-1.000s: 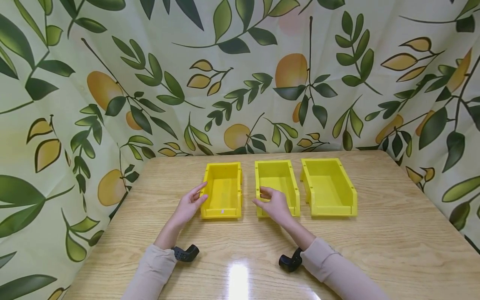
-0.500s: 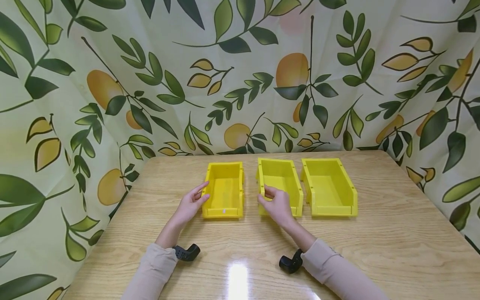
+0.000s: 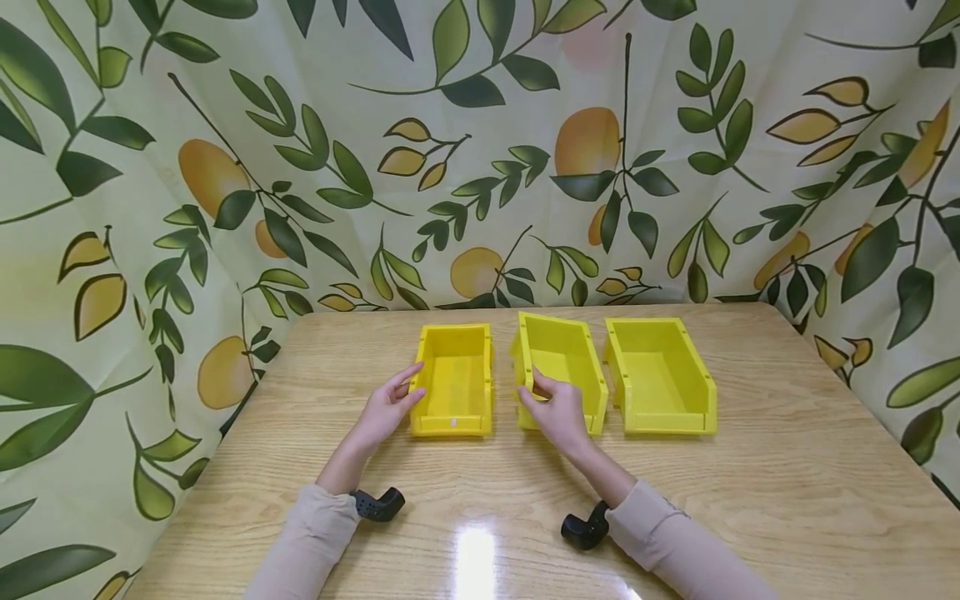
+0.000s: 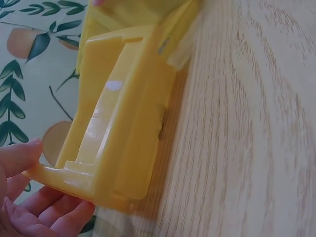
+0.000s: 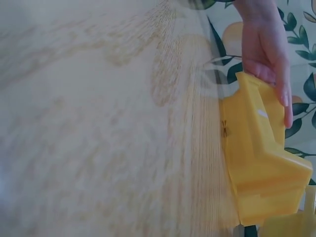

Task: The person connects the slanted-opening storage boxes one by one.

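Three yellow open-front storage bins stand in a row. My left hand (image 3: 382,414) grips the side wall of the deeper-yellow left bin (image 3: 452,426), thumb and fingers on either side of the rim in the left wrist view. A small white mark (image 4: 113,85) shows on that bin's front lip. My right hand (image 3: 561,414) pinches the left wall of the middle bin (image 3: 558,332), which is skewed, its left side higher than its right. The right bin (image 3: 670,423) stands untouched, close beside the middle one. In the right wrist view, the left hand (image 5: 266,52) appears on the left bin (image 5: 261,163).
A wooden table (image 3: 480,483) bears the bins near its back edge. Behind it hangs a leaf-and-fruit patterned cloth (image 3: 337,167). Black curved pieces, the left one (image 3: 380,505) and the right one (image 3: 585,527), sit at the wrists beside the sleeves.
The left bin has slid slightly right with my left hand. My right hand has shifted the middle bin right and tilted it, narrowing its gap to the right bin.
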Demonstrator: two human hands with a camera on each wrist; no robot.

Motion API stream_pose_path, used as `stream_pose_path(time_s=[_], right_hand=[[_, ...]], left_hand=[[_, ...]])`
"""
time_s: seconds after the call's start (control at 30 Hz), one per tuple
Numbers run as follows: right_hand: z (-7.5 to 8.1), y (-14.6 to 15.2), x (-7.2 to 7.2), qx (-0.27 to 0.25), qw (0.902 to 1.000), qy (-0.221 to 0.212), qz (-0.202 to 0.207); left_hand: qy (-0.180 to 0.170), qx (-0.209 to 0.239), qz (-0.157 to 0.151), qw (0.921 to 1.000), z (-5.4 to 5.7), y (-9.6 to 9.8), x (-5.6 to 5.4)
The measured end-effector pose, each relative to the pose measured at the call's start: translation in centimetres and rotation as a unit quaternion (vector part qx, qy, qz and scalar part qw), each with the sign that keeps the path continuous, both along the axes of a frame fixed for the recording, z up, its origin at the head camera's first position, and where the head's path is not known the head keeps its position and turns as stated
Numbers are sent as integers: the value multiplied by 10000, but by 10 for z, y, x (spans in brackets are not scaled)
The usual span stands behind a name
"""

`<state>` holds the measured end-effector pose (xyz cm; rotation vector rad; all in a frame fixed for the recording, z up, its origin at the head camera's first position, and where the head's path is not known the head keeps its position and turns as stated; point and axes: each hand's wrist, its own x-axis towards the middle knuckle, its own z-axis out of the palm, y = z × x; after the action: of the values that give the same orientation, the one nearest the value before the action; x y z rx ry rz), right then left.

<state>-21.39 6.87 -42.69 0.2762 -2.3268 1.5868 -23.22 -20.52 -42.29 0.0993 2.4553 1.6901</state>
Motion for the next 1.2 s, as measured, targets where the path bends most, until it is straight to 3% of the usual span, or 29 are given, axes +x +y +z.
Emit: stream_pose_path(time_s=[1.2], right_hand=[[12,-9,-3,-371,9989,281,102]], left_hand=[[3,144,-18,9999,-1,9,1]])
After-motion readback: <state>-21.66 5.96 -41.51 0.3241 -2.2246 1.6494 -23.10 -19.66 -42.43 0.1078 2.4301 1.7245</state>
